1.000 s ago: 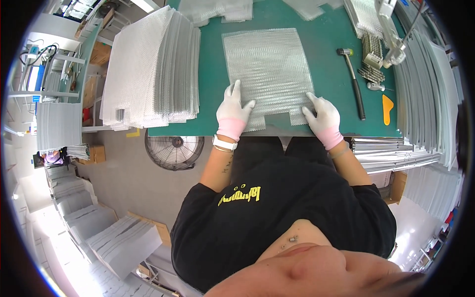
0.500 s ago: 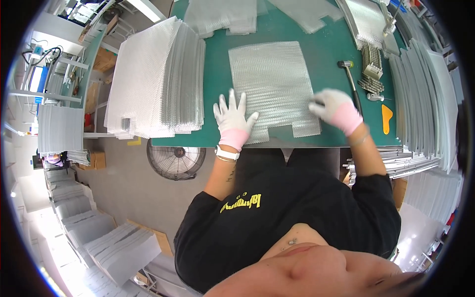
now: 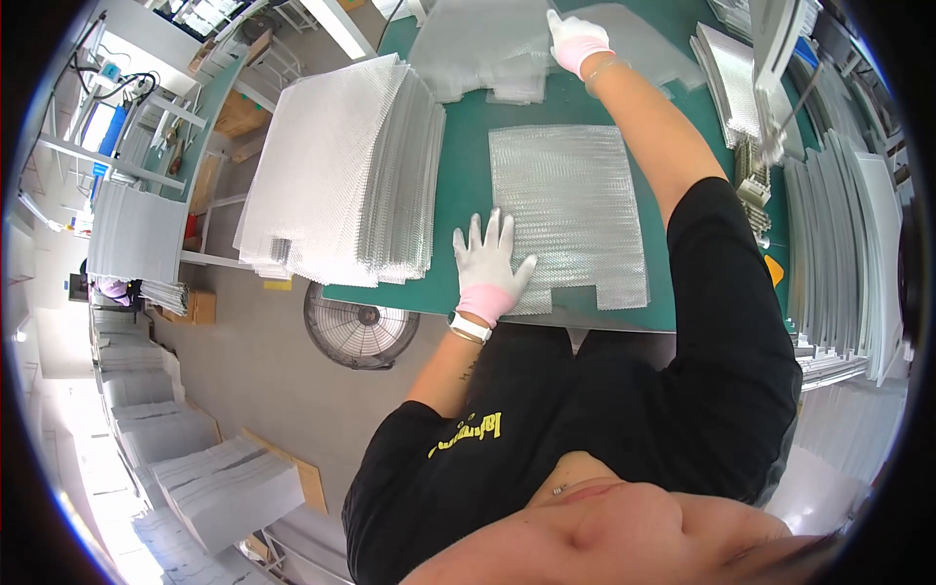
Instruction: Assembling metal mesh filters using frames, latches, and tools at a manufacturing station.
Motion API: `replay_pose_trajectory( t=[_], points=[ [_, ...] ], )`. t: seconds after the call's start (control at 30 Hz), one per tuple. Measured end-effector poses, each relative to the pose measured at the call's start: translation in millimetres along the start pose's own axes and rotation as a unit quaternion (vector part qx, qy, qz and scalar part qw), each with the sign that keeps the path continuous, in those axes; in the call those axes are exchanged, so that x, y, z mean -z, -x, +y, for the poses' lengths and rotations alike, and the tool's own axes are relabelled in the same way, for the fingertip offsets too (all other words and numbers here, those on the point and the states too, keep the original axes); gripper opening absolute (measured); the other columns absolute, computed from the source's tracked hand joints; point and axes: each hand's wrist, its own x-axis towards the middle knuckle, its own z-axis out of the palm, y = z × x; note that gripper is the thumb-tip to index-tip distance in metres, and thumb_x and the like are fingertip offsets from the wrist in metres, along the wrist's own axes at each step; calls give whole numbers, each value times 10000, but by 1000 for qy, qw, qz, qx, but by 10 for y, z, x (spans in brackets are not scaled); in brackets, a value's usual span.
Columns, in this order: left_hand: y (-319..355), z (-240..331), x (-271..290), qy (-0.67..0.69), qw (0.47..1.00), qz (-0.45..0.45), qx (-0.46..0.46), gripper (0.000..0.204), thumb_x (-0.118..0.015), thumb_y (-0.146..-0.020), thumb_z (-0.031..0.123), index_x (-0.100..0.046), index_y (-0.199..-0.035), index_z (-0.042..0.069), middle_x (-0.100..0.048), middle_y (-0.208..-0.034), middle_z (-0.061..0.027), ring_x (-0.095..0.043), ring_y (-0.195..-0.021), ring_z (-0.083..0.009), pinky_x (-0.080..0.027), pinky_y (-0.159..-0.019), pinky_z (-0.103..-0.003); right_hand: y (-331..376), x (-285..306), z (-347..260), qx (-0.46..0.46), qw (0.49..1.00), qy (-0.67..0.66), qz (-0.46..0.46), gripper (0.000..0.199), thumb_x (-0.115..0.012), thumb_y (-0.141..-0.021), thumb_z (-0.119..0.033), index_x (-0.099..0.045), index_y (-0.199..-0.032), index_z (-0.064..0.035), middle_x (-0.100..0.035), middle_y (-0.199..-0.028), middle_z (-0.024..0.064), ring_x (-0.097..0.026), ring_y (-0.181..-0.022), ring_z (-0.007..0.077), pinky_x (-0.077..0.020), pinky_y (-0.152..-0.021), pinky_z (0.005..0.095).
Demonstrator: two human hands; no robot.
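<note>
A silvery corrugated mesh panel (image 3: 575, 219) with a notch in its near edge lies flat on the green table. My left hand (image 3: 487, 263), in a white glove with a pink cuff, rests beside and partly over its left edge, fingers spread. My right hand (image 3: 580, 44), gloved the same way, is stretched to the far side of the table. It is at the right edge of a thin translucent mesh sheet (image 3: 478, 44), index finger extended. Whether it touches the sheet is unclear. Another such sheet (image 3: 643, 44) lies just right of that hand.
A tall stack of mesh panels (image 3: 322, 175) stands on the table's left part. More panels (image 3: 829, 253) stand upright at the right, near a metal fixture (image 3: 751, 185) and an orange scraper (image 3: 774, 270). A floor fan (image 3: 361, 327) stands below the table's left front corner.
My right hand has left the panel's right side and reached forward to the far sheets. My left hand stays by the panel's left edge. The view has shifted; my right arm now hides the mallet.
</note>
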Motion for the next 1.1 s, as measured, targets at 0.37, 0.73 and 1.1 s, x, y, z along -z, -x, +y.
replay_pose_trajectory(
  t=[0.37, 0.73, 1.1],
  points=[
    [-44, 16, -53, 12, 1000, 22, -14, 764, -532, -895, 526, -372, -1486, 70, -322, -1560, -150, -267, -1443, -398, -154, -1163, -600, 411, 852, 92, 491, 656, -541, 188, 498, -576, -898, -33, -502, -1390, 0, -629, -1264, 138, -577, -1151, 197, -456, -972, 307],
    [-58, -249, -45, 132, 990, -54, -1, 812, -660, -809, 458, -394, -1473, 75, -152, -1580, -291, -92, -1456, -514, -36, -1188, -584, 3006, 544, 458, 95, 779, -589, 192, 459, -583, -901, 22, -533, -1357, 25, -622, -1294, 117, -627, -1052, 143, -474, -966, 281],
    [592, 210, 591, 600, 781, 104, 140, 701, -732, -867, 270, -414, -1413, -34, -625, -1253, -158, -646, -882, -175, -535, -814, -325, 4008, -302, 388, 15, 816, -560, 146, 440, -662, -869, -12, -584, -1300, 30, -626, -1261, 139, -590, -1134, 172, -468, -941, 267]
  ],
)
